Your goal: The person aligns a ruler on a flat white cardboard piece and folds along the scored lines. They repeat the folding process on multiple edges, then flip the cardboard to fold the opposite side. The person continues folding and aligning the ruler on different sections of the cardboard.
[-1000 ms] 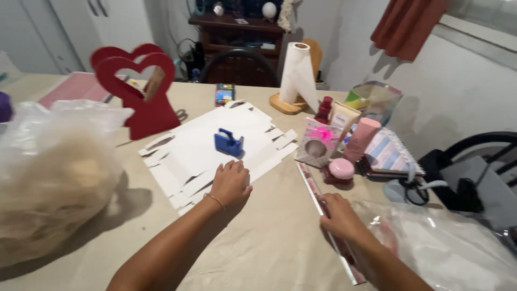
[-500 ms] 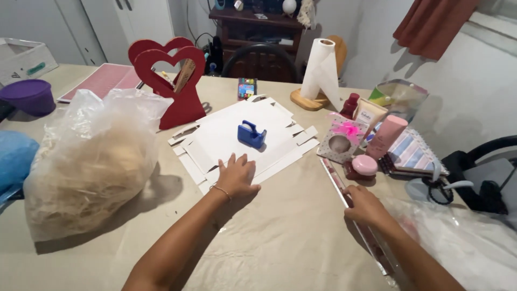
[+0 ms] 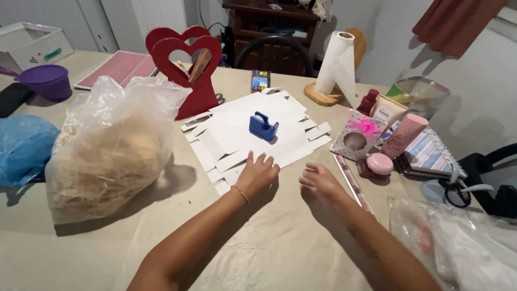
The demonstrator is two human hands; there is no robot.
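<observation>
My left hand rests flat, fingers apart, on the near edge of a stack of flat white die-cut cardboard sheets. A small blue tape dispenser stands on top of the sheets. My right hand hovers just right of the left one, fingers loosely curled, holding nothing, above the beige table. A long ruler lies just right of that hand.
A clear bag of straw filling sits at left, a blue bag and purple bowl beyond it. A red heart-shaped stand, paper towel roll, cosmetics bottles, pink jar and a plastic bag surround the sheets.
My right hand has let go of the ruler and moved left toward the left hand. The view has shifted left, bringing the straw bag and blue bag into view.
</observation>
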